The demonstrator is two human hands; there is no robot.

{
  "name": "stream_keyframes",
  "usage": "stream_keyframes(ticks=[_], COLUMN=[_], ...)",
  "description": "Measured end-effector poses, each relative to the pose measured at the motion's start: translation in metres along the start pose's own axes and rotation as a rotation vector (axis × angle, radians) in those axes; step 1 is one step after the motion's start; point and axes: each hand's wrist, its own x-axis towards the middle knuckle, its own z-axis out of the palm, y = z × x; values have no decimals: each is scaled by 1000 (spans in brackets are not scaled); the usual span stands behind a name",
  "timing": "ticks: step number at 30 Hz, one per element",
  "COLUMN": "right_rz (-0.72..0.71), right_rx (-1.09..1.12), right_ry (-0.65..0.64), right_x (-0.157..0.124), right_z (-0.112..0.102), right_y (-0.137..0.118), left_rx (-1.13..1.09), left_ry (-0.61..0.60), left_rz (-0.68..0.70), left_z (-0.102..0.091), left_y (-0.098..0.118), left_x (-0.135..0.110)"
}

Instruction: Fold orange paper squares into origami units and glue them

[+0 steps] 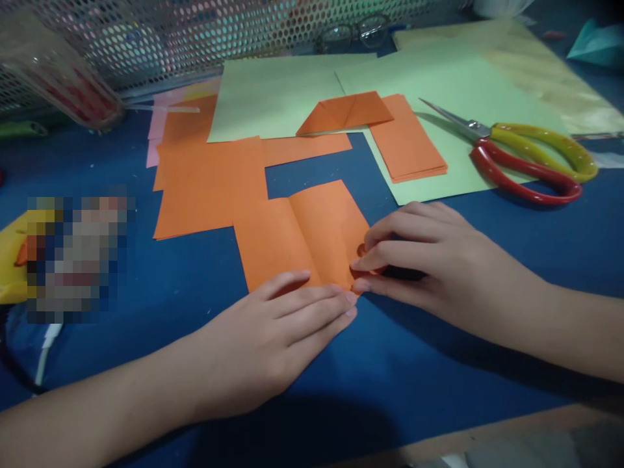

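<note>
A creased orange paper sheet lies on the blue table top, with a fold line down its middle. My left hand lies flat on its near edge, fingers stretched out and pressing the paper down. My right hand sits at the sheet's right near corner, its fingers curled and pinching that corner of the paper. The two hands' fingertips almost meet at the corner.
More orange sheets, a folded orange piece and an orange stack lie behind, on light green sheets. Red-and-yellow scissors rest at the right. A mesh basket, glasses and a clear cup stand at the back.
</note>
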Motion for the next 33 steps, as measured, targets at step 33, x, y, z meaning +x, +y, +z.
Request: stream_keyframes(ticks=[33], right_rz=[-450], right_rx=[74], right_ry=[-137], right_x=[22], right_z=[-6], right_y=[20], left_rx=[-379], left_ry=[131], left_rz=[20], left_z=[-1], left_y=[-12], left_x=[-3])
